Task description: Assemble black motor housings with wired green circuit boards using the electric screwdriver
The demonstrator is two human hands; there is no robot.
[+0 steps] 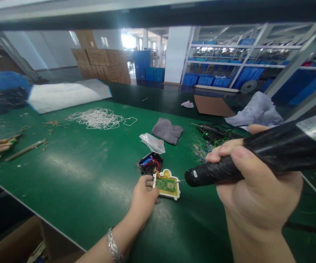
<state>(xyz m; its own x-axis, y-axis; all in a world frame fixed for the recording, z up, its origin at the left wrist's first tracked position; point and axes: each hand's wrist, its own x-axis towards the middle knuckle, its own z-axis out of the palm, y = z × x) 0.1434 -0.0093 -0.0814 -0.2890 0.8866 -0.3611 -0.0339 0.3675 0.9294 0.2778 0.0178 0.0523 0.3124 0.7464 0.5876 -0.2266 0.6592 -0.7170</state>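
Observation:
My right hand point(256, 182) is wrapped round a black electric screwdriver point(218, 173), its thin bit pointing left. The bit's tip reaches the right part of a green circuit board point(165, 184); whether it touches a screw is too small to tell. That board lies in a white-rimmed plastic housing point(174, 196) with a yellow inside. My left hand point(145, 193) grips the housing's left edge between thumb and fingers. Red and other coloured wires run from the housing to a black casing point(148, 164) with a blue part inside, just behind it.
Behind the casing lie a clear plastic bag point(152, 143) and a grey cloth point(167, 130). White loop gaskets point(96, 118) are heaped at the back left. Small wired parts point(202, 149) and a dark tool point(210, 132) lie to the right. Wooden-looking sticks point(26, 149) rest at left.

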